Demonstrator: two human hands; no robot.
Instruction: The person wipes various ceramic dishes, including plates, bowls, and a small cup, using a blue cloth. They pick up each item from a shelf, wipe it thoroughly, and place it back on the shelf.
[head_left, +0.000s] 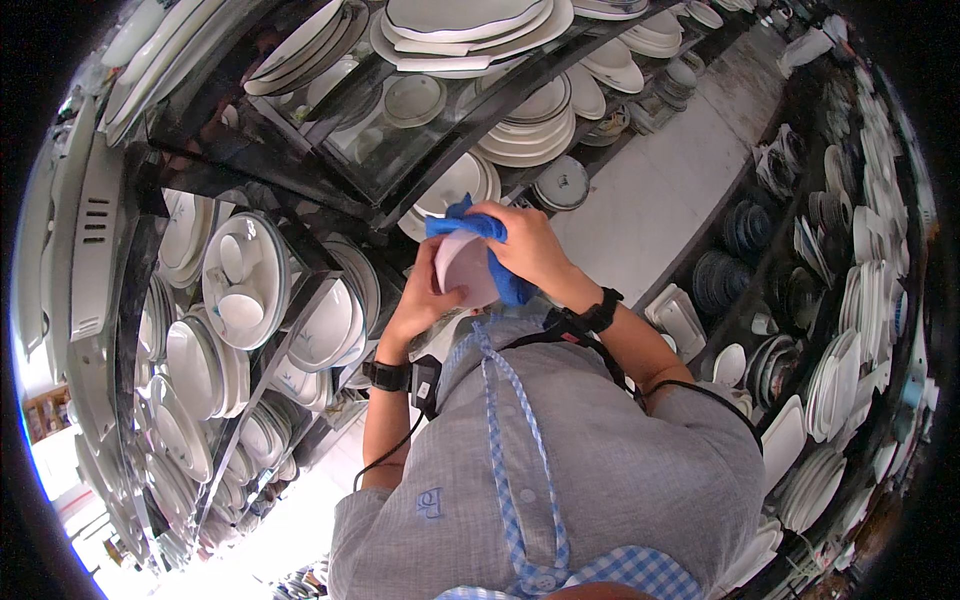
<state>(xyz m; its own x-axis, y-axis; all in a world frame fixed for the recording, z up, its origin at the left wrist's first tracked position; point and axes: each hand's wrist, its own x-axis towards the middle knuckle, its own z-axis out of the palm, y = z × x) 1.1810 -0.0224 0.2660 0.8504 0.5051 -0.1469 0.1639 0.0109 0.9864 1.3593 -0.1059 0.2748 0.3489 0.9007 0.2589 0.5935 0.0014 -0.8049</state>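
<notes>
A smooth, pale pinkish-white bowl is tilted between my two hands, in front of my chest. My left hand grips its near left side, with the thumb across the outer wall. A bright blue cloth is bunched in my right hand and lies over the bowl's upper rim and right side. The right fingers press the cloth against the rim; part of the bowl is hidden beneath it.
Glass shelves with dark frames hold stacked white plates right beyond my hands. More oval plates stand on the left shelves. A pale floor aisle runs to the upper right, beside lower shelves with dark blue dishes and white rectangular dishes.
</notes>
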